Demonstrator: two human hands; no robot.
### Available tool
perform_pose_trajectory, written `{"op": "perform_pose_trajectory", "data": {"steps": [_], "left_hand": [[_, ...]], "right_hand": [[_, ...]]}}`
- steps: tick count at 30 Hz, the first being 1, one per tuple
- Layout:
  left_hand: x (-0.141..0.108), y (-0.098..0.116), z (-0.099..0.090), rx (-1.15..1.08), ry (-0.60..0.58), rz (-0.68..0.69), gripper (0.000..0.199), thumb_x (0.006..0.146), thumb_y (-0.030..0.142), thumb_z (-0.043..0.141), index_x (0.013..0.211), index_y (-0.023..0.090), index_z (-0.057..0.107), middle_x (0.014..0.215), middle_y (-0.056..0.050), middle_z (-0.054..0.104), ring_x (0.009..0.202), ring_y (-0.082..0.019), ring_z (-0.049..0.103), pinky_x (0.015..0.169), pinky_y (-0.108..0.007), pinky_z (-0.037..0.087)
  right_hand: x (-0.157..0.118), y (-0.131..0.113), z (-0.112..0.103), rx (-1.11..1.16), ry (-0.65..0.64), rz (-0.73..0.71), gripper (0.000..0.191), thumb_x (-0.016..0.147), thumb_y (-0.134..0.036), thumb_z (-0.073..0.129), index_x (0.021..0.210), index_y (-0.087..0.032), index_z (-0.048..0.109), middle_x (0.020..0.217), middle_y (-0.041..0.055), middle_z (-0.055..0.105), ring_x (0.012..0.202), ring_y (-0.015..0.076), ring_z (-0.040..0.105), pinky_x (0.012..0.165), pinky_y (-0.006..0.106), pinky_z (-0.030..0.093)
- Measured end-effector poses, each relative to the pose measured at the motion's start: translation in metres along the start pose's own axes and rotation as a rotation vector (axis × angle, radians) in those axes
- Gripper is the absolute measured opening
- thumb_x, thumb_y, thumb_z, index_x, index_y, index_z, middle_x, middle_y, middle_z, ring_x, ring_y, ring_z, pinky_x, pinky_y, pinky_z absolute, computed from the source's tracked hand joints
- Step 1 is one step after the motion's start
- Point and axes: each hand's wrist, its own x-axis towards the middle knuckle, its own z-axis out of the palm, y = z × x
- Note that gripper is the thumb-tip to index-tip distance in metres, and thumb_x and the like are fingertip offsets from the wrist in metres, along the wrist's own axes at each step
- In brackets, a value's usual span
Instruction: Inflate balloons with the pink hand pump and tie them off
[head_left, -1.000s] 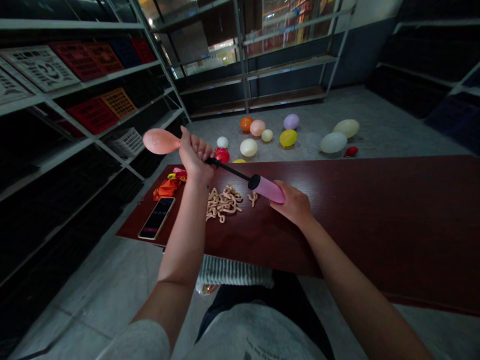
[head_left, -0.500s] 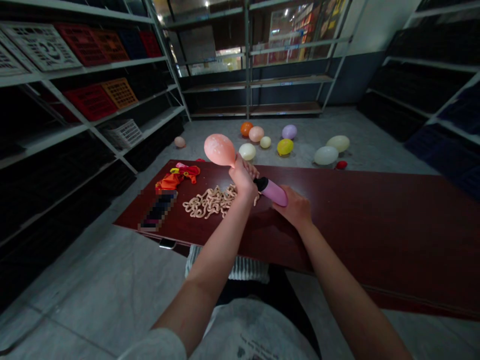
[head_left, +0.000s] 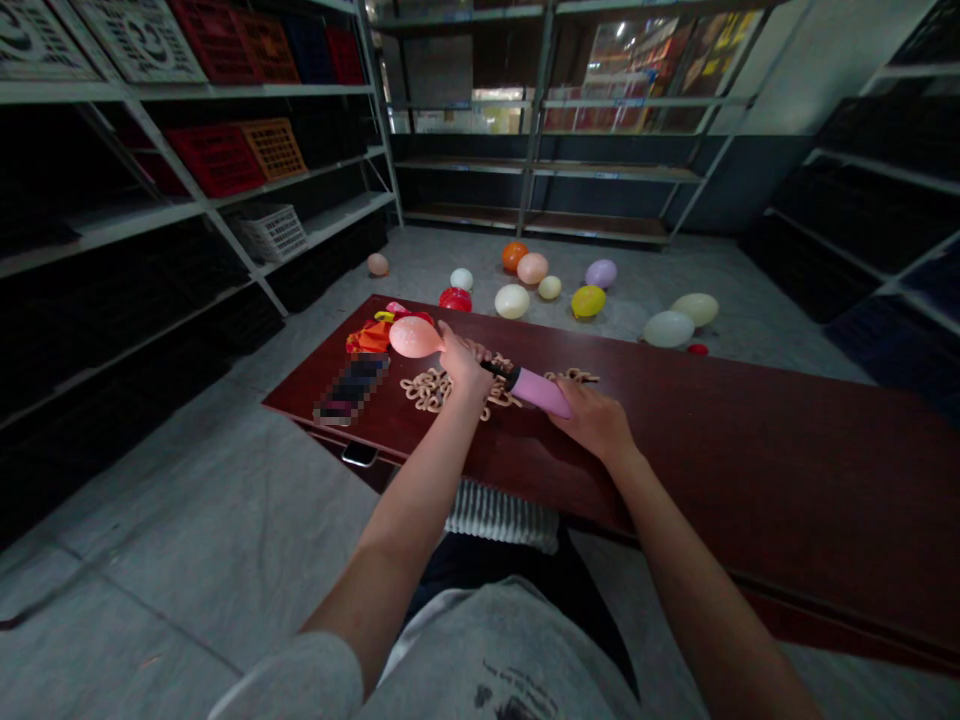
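A small, partly inflated peach balloon (head_left: 415, 338) points left from my left hand (head_left: 463, 362), whose fingers are closed around its neck at the pump's black nozzle end. My right hand (head_left: 596, 420) is wrapped round the far end of the pink and black hand pump (head_left: 538, 391), held slanting over the table. Beneath the pump and my left hand lies a pile of twisted beige strands (head_left: 426, 392) on the dark red table (head_left: 720, 450). Uninflated orange, red and yellow balloons (head_left: 367, 338) lie behind a blurred dark flat object (head_left: 352, 388) at the table's left end.
Beyond the table, inflated balloons rest on the grey floor, among them a yellow one (head_left: 589, 301), a purple one (head_left: 601, 273) and a red one (head_left: 455, 299). Metal shelves (head_left: 330, 222) with crates stand left; more racks (head_left: 600, 172) stand behind and right.
The peach balloon looks smaller and has come down to the left with my left hand. The pump sits flatter. The view has shifted, and more beige strands and a red balloon now show.
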Motion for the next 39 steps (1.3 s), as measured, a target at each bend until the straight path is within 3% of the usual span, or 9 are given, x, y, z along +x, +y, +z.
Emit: {"op": "perform_pose_trajectory", "data": {"steps": [4, 7, 11, 15, 20, 29, 34, 39], "left_hand": [[0.015, 0.030, -0.012, -0.024, 0.004, 0.023, 0.053, 0.106, 0.047, 0.033, 0.071, 0.022, 0.003, 0.068, 0.004, -0.010, 0.038, -0.004, 0.021, 0.057, -0.034, 0.010], [0.026, 0.057, -0.013, -0.021, -0.053, 0.043, 0.056, 0.106, 0.049, 0.035, 0.065, 0.021, 0.009, 0.055, 0.007, 0.003, 0.037, -0.004, 0.021, 0.053, -0.031, 0.011], [0.037, 0.087, -0.005, -0.013, -0.076, 0.061, 0.058, 0.103, 0.044, 0.047, 0.059, 0.020, 0.019, 0.044, 0.008, 0.016, 0.035, -0.005, 0.019, 0.046, -0.027, 0.013], [0.035, 0.095, 0.010, 0.002, -0.108, 0.099, 0.061, 0.102, 0.053, 0.043, 0.056, 0.020, 0.018, 0.040, 0.008, 0.017, 0.032, -0.006, 0.017, 0.040, -0.025, 0.016], [0.017, 0.072, 0.030, 0.050, -0.128, 0.143, 0.063, 0.099, 0.059, 0.042, 0.055, 0.020, 0.020, 0.038, 0.008, 0.019, 0.031, -0.006, 0.019, 0.037, -0.022, 0.019], [-0.017, -0.005, 0.061, 0.069, -0.242, 0.072, 0.059, 0.101, 0.051, 0.045, 0.054, 0.021, 0.025, 0.037, 0.008, 0.020, 0.028, -0.008, 0.020, 0.034, -0.025, 0.016], [-0.025, -0.039, 0.059, 0.091, -0.228, -0.008, 0.058, 0.096, 0.052, 0.054, 0.056, 0.020, 0.027, 0.038, 0.008, 0.022, 0.029, -0.006, 0.022, 0.034, -0.024, 0.017], [-0.014, -0.039, 0.043, 0.042, -0.160, -0.086, 0.061, 0.099, 0.053, 0.047, 0.055, 0.020, 0.022, 0.039, 0.007, 0.021, 0.030, -0.007, 0.020, 0.035, -0.024, 0.018]], "right_hand": [[0.002, -0.002, -0.001, -0.013, -0.012, -0.043, 0.051, 0.089, -0.032, 0.054, 0.137, -0.017, 0.054, 0.131, 0.0159, 0.064, 0.115, 0.0321, 0.063, 0.092, 0.040, 0.050], [0.002, -0.002, 0.000, -0.016, -0.011, -0.043, 0.049, 0.088, -0.031, 0.055, 0.136, -0.018, 0.055, 0.129, 0.0169, 0.065, 0.113, 0.0325, 0.064, 0.092, 0.040, 0.050], [0.002, -0.002, 0.003, -0.006, -0.003, -0.033, 0.050, 0.088, -0.033, 0.056, 0.135, -0.019, 0.054, 0.129, 0.0159, 0.065, 0.113, 0.0310, 0.064, 0.094, 0.040, 0.050], [0.001, 0.001, 0.004, 0.011, 0.009, 0.008, 0.052, 0.087, -0.035, 0.058, 0.136, -0.019, 0.054, 0.129, 0.0146, 0.066, 0.112, 0.0293, 0.065, 0.095, 0.038, 0.050], [0.000, 0.010, 0.005, 0.047, 0.065, 0.108, 0.054, 0.080, -0.037, 0.066, 0.131, -0.020, 0.058, 0.125, 0.0128, 0.068, 0.107, 0.0293, 0.067, 0.091, 0.040, 0.052], [0.000, 0.016, 0.003, 0.188, 0.106, 0.217, 0.058, 0.078, -0.039, 0.065, 0.133, -0.021, 0.056, 0.125, 0.0092, 0.068, 0.106, 0.0300, 0.067, 0.090, 0.042, 0.052], [0.000, 0.015, -0.002, 0.182, 0.099, 0.277, 0.057, 0.078, -0.039, 0.064, 0.132, -0.021, 0.057, 0.119, 0.0105, 0.071, 0.102, 0.0318, 0.068, 0.086, 0.042, 0.052], [-0.001, 0.016, 0.002, 0.126, 0.119, 0.207, 0.055, 0.078, -0.036, 0.063, 0.132, -0.026, 0.056, 0.124, 0.0067, 0.069, 0.104, 0.0287, 0.068, 0.083, 0.038, 0.052]]}}
